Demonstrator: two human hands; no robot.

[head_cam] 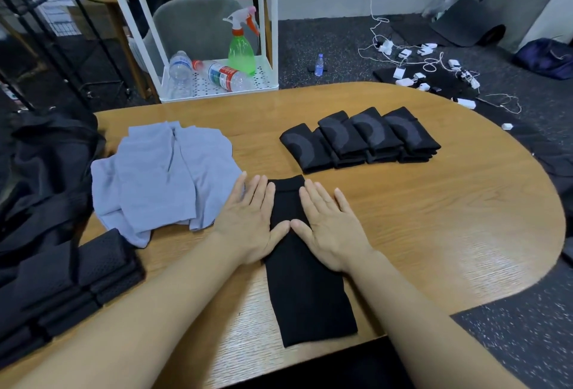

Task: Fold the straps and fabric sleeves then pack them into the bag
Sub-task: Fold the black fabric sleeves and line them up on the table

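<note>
Black sleeve [305,289] lies flat, long axis toward-away; left hand [251,218], right hand [328,224] press it, fingers straight.

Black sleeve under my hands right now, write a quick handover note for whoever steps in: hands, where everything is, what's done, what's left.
Left hand: open, flat on the left edge of the sleeve.
Right hand: open, flat on its right edge; thumbs nearly meet at the middle.
Sleeve: laid out long on the table, not yet folded.
Done: a row of folded sleeves at the far side; dark folded pieces stacked at the left edge.
Grey fabric: loose, crumpled, left of the hands.
Bag: far left; nothing seen being packed yet.
Left: fold this sleeve, then the grey fabric, then pack everything.
</note>
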